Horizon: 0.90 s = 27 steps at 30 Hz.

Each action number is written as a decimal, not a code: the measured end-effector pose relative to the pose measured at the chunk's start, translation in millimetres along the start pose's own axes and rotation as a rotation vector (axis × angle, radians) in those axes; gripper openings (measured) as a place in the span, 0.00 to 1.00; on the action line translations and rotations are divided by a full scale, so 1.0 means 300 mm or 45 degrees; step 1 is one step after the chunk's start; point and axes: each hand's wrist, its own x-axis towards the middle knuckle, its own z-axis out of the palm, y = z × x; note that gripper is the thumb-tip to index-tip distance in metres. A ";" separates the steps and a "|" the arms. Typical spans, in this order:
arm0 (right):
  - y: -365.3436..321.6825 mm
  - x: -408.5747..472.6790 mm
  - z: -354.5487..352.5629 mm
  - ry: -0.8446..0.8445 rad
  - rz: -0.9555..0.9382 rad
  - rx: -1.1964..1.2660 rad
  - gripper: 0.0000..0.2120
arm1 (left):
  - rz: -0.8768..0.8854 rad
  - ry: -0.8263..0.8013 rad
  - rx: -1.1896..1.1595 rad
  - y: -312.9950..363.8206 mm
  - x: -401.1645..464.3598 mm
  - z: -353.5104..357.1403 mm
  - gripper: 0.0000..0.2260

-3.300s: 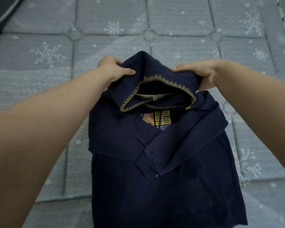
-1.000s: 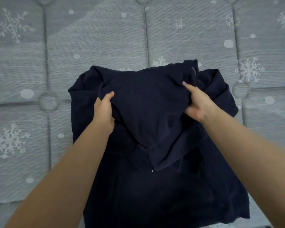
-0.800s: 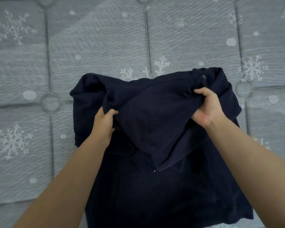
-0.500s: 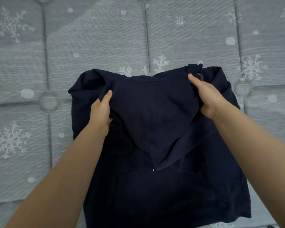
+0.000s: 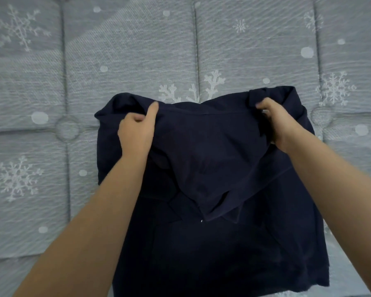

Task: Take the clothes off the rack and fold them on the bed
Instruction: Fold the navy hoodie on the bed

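A dark navy garment (image 5: pixel 212 243) lies on the grey mattress (image 5: pixel 126 61), its sleeves folded in across the body. Its upper part is turned down toward me as a pointed flap over the chest. My left hand (image 5: pixel 137 129) grips the upper left of that fold, thumb on top and fingers tucked under the cloth. At the upper right corner my right hand (image 5: pixel 276 123) pinches the cloth. The collar trim and the chest embroidery are hidden under the flap.
The mattress is quilted grey with white snowflakes and dots, with tufted buttons (image 5: pixel 67 130) left and right of the garment. Bare mattress lies beyond the garment and to its left.
The hood, held up 3.3 s ago, now lies folded down over the chest. In the last second both hands re-gripped the fold's top edge and spread it wider.
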 end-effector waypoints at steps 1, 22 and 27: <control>-0.015 -0.001 0.009 0.020 0.037 -0.044 0.43 | -0.042 -0.110 0.122 0.032 0.021 0.005 0.32; 0.073 0.065 0.019 0.355 -0.186 0.303 0.08 | -0.415 -0.080 -0.621 -0.097 0.020 0.020 0.13; -0.007 0.083 0.031 0.403 -0.053 0.129 0.33 | -0.425 0.031 -0.517 -0.064 0.102 0.013 0.22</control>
